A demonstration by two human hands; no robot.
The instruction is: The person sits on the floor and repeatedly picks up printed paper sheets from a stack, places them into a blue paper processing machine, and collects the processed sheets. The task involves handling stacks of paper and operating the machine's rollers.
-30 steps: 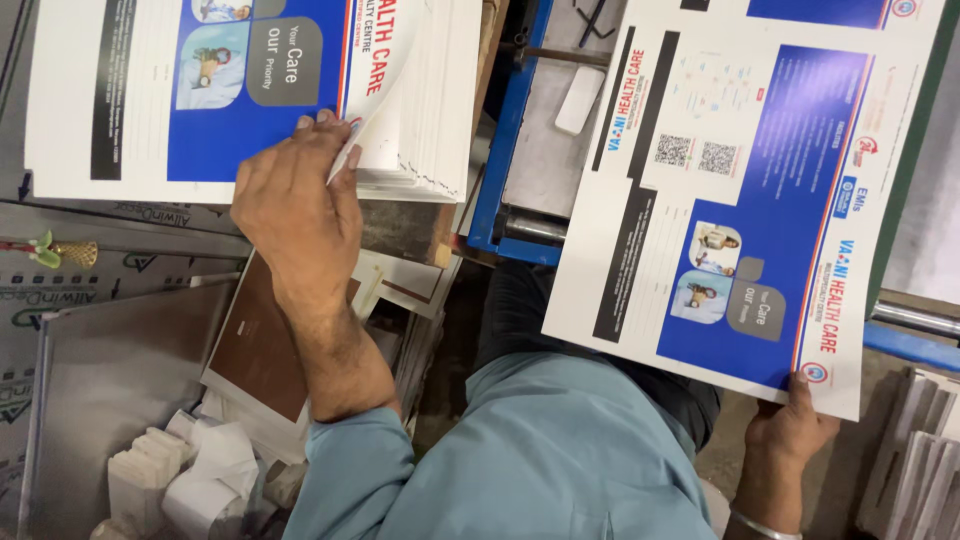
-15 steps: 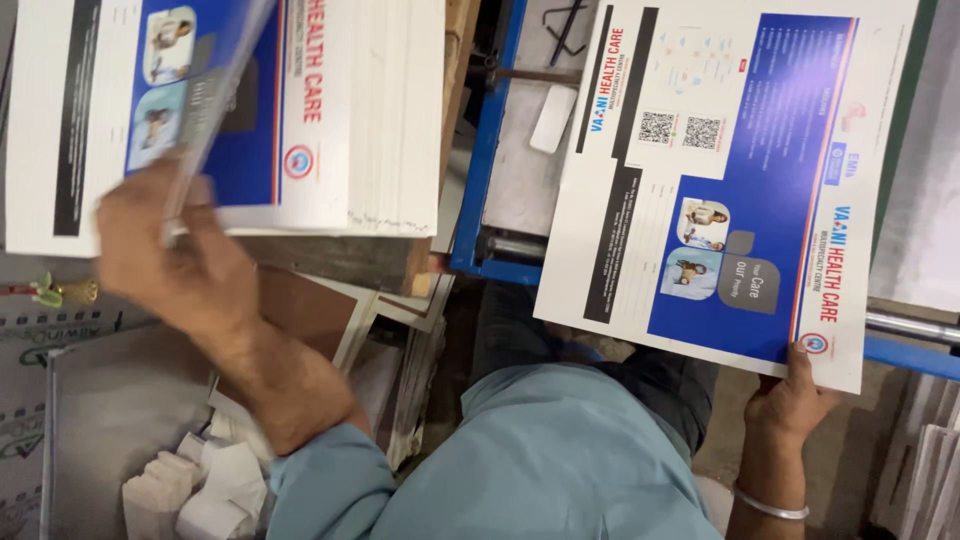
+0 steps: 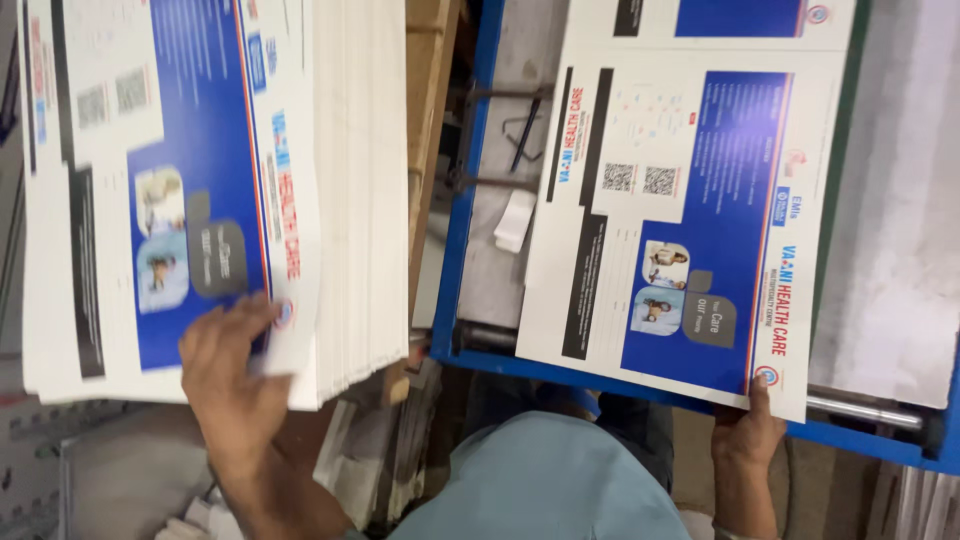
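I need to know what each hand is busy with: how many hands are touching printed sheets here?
2. The left hand lies flat on the top sheet of the tall stack on the left. The right hand grips the bottom edge of the single printed sheet on the right.

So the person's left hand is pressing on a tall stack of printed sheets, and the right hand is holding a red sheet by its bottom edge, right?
Not quite: the head view shows the sheet in the right hand is white and blue. The left hand does press on the tall stack.

A narrow gap runs between the tall stack of printed sheets [image 3: 200, 200] and the blue-framed machine bed [image 3: 465, 250], partly blocked by a wooden board [image 3: 428, 120] and metal rods [image 3: 500, 180].
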